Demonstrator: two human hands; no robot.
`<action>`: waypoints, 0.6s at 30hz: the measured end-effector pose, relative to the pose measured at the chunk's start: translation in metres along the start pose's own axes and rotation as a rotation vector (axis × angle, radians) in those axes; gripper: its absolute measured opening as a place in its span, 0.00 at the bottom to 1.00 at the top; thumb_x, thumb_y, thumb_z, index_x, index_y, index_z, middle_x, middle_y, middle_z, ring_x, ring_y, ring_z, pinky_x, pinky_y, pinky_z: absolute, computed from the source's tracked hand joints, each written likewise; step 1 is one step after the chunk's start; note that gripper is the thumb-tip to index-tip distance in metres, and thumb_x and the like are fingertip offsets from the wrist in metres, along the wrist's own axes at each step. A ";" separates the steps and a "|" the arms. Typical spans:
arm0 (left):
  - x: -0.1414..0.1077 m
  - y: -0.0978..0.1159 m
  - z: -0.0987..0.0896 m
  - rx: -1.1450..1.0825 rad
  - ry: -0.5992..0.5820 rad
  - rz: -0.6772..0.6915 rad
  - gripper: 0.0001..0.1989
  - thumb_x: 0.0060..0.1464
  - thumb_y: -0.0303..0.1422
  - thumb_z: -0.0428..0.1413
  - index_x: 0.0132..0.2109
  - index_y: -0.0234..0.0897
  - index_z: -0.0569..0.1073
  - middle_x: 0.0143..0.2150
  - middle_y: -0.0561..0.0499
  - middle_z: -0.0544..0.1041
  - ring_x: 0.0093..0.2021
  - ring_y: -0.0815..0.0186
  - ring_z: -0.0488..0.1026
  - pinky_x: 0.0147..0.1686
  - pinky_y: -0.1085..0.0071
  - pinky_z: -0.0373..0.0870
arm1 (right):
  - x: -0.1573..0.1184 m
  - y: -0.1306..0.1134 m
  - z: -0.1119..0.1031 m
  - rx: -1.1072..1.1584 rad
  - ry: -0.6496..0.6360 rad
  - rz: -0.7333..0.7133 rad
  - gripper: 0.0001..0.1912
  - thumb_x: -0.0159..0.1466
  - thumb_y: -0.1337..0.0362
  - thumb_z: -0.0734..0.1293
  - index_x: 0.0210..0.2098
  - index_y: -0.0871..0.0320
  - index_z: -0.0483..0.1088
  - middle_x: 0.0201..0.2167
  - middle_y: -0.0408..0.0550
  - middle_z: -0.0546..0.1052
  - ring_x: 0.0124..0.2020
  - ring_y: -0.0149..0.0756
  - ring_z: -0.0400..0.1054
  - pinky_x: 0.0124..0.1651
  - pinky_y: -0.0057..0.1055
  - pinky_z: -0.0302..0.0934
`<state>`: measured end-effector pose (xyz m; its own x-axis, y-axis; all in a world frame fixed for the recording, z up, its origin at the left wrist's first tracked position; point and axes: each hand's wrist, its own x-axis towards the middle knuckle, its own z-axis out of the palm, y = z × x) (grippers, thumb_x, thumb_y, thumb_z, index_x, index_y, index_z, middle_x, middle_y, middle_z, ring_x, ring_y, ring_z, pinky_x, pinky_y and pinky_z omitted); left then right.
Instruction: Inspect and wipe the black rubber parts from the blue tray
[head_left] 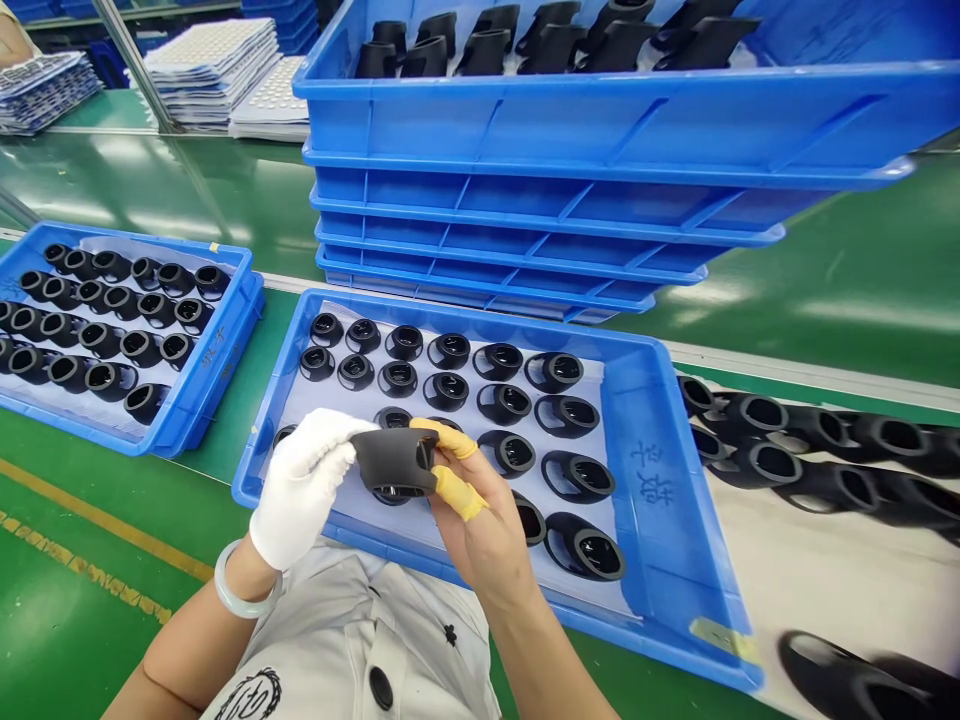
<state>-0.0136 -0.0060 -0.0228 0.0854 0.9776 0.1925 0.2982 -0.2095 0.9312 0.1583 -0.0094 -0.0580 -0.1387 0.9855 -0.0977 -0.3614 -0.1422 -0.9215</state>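
Note:
A black hollow part is held above the near side of a blue tray. My left hand, in a white glove, pinches its left end. On the other end, my right hand grips it between fingers wrapped in yellow finger covers. The tray beneath is lined with a white sheet and holds rows of similar black parts. Both hands and the held part hide some of the parts in the near left area of the tray.
Behind stands a stack of blue trays, the top one holding black parts. At the left sits another filled blue tray. More black parts lie on a pale surface at the right. White sheets are piled at the back left.

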 end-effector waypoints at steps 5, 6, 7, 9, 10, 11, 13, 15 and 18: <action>0.001 -0.002 0.003 -0.037 0.028 -0.098 0.14 0.60 0.38 0.49 0.40 0.38 0.77 0.36 0.47 0.76 0.38 0.62 0.71 0.40 0.69 0.67 | -0.005 0.005 0.000 -0.053 0.063 -0.063 0.13 0.62 0.55 0.66 0.45 0.51 0.72 0.41 0.50 0.76 0.42 0.41 0.70 0.44 0.40 0.66; 0.002 -0.004 0.004 -0.067 0.040 -0.141 0.15 0.60 0.40 0.49 0.38 0.37 0.76 0.36 0.48 0.75 0.36 0.63 0.70 0.39 0.69 0.67 | -0.006 0.005 0.000 -0.049 0.076 -0.071 0.12 0.63 0.56 0.66 0.44 0.51 0.73 0.39 0.49 0.76 0.39 0.39 0.71 0.42 0.39 0.66; 0.002 -0.006 0.006 -0.115 0.049 -0.192 0.15 0.59 0.42 0.50 0.37 0.37 0.76 0.35 0.48 0.75 0.35 0.63 0.70 0.38 0.68 0.67 | -0.007 0.004 0.001 -0.032 0.074 -0.073 0.10 0.63 0.56 0.67 0.42 0.50 0.74 0.37 0.48 0.77 0.36 0.38 0.71 0.40 0.37 0.67; 0.003 -0.011 0.010 -0.270 0.027 -0.308 0.16 0.56 0.45 0.52 0.33 0.37 0.74 0.30 0.50 0.74 0.29 0.64 0.69 0.34 0.68 0.66 | -0.009 0.000 0.005 0.036 0.029 -0.049 0.08 0.62 0.56 0.67 0.37 0.51 0.75 0.31 0.46 0.76 0.27 0.35 0.70 0.34 0.36 0.67; 0.003 -0.013 0.012 -0.370 -0.013 -0.369 0.17 0.54 0.46 0.53 0.30 0.37 0.72 0.25 0.51 0.72 0.26 0.66 0.67 0.30 0.68 0.65 | -0.009 -0.002 0.007 0.077 -0.001 -0.024 0.08 0.62 0.56 0.68 0.34 0.52 0.75 0.28 0.45 0.76 0.24 0.34 0.69 0.31 0.36 0.66; 0.003 -0.015 0.014 -0.473 -0.067 -0.431 0.17 0.53 0.47 0.54 0.27 0.37 0.71 0.21 0.52 0.70 0.22 0.67 0.64 0.25 0.69 0.63 | -0.009 -0.005 0.010 0.117 -0.026 0.007 0.08 0.61 0.55 0.68 0.32 0.52 0.75 0.25 0.44 0.75 0.22 0.34 0.68 0.29 0.36 0.66; 0.002 -0.019 0.018 -0.634 -0.174 -0.547 0.19 0.52 0.46 0.54 0.23 0.37 0.67 0.15 0.54 0.64 0.17 0.70 0.59 0.19 0.71 0.56 | -0.010 -0.010 0.014 0.187 -0.047 0.068 0.09 0.60 0.55 0.69 0.31 0.53 0.75 0.21 0.44 0.75 0.20 0.36 0.68 0.26 0.35 0.66; 0.001 -0.022 0.021 -0.741 -0.223 -0.647 0.20 0.53 0.44 0.52 0.20 0.36 0.65 0.12 0.53 0.62 0.15 0.71 0.58 0.18 0.72 0.55 | -0.009 -0.013 0.017 0.245 -0.050 0.115 0.10 0.59 0.55 0.70 0.30 0.54 0.75 0.19 0.45 0.75 0.19 0.35 0.67 0.24 0.33 0.65; 0.000 -0.025 0.026 -0.834 -0.206 -0.810 0.21 0.53 0.43 0.51 0.19 0.35 0.66 0.12 0.51 0.64 0.15 0.71 0.61 0.18 0.73 0.59 | -0.008 -0.016 0.020 0.308 -0.041 0.167 0.11 0.58 0.55 0.71 0.31 0.56 0.75 0.18 0.46 0.75 0.18 0.32 0.66 0.22 0.29 0.64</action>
<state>0.0038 -0.0009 -0.0541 0.3308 0.7809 -0.5298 -0.3707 0.6238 0.6880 0.1469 -0.0172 -0.0349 -0.2538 0.9427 -0.2167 -0.5910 -0.3285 -0.7367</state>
